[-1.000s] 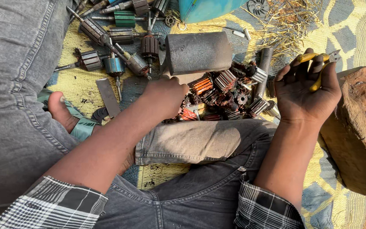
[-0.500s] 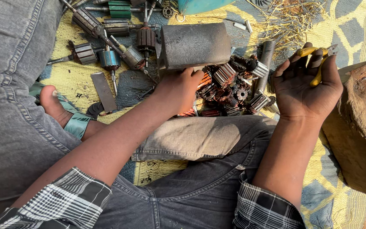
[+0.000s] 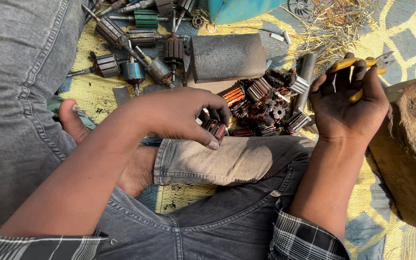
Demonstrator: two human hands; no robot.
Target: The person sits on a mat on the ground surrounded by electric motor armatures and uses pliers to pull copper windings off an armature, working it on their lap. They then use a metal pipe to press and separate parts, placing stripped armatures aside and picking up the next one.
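My left hand (image 3: 179, 115) pinches a small copper commutator piece (image 3: 215, 129) just above my bent knee, lifted off the pile. That pile of copper commutators and motor parts (image 3: 266, 103) lies on the mat between my hands. My right hand (image 3: 347, 108) is raised at the right of the pile, fingers curled around yellow-handled pliers (image 3: 362, 65) whose jaws point right. A grey metal block (image 3: 227, 57) stands behind the pile.
Several motor armatures with shafts (image 3: 136, 45) lie at the upper left on the yellow patterned mat (image 3: 97, 94). A wooden block (image 3: 412, 144) sits at the right. Loose copper wire strands (image 3: 333, 26) are scattered at the top. My bare foot (image 3: 71, 120) rests at left.
My left hand pulled back from the pile toward my knee, now with a commutator piece between its fingers. The right hand with the pliers stayed about where it was.
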